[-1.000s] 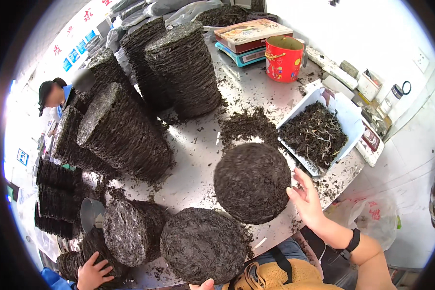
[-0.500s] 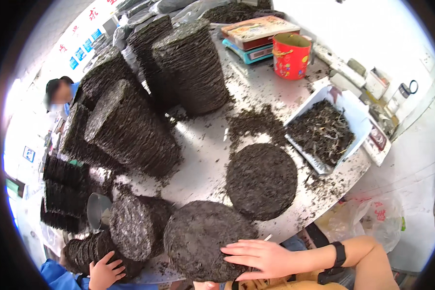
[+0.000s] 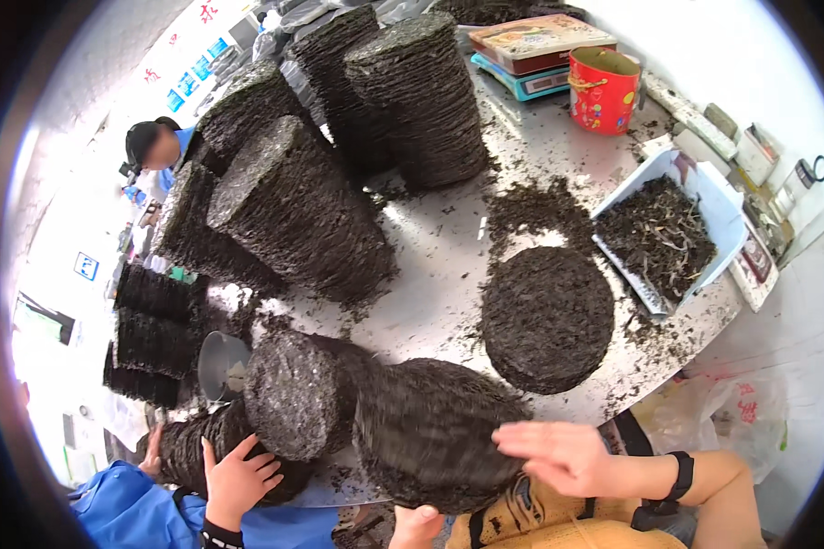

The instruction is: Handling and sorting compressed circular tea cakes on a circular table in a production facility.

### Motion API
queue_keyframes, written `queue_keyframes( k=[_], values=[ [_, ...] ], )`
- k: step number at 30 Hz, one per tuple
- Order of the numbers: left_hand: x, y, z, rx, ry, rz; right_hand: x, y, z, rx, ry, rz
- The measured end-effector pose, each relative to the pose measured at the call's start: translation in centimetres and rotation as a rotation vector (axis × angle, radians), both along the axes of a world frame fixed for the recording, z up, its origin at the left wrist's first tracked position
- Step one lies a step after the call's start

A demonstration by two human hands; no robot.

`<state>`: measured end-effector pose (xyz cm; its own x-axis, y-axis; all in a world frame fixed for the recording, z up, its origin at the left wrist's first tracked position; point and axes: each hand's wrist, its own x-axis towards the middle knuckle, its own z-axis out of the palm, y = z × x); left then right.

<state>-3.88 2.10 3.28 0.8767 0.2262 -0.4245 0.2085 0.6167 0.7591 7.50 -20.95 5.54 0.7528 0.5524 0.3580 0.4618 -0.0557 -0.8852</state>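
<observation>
A round, dark, fibrous disc that looks like dried seaweed (image 3: 430, 421) stands tilted at the table's near edge, blurred by motion. My left hand (image 3: 417, 528) grips its lower edge; only the thumb and a bit of the hand show. My right hand (image 3: 558, 455) lies along the disc's right side, fingers stretched out and slightly smeared. A stack of similar discs (image 3: 293, 398) leans just to the left of it. Another round disc (image 3: 547, 318) lies flat on the table to the upper right.
Tall disc stacks (image 3: 421, 110) stand at the back left. A co-worker's hand (image 3: 238, 480) rests on a lying stack (image 3: 197, 444) at left. A white bin (image 3: 723, 215) of scraps, a red bucket (image 3: 602, 102) and a scale (image 3: 526, 80) stand right. Dark crumbs litter the table.
The disc at the near edge has tipped up and blurred. More of my left thumb shows at its lower edge. My view has shifted, moving everything right and up.
</observation>
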Motion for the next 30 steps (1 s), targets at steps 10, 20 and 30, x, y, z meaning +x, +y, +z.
queue_keyframes(
  k=[10, 20, 30],
  values=[
    [-1.2, 1.1, -1.4, 0.052, -0.169, -0.197, 0.9, -5.3, -3.1, 0.137, 0.46, -0.524],
    [-1.0, 0.5, -0.1, -0.021, -0.115, -0.03, 5.0, -5.0, -3.0, -0.266, -0.174, -0.402],
    [0.8, 1.4, -1.2, -0.123, -0.115, -0.005, 9.9, -7.1, -4.6, -0.611, -0.321, -0.473]
  ],
)
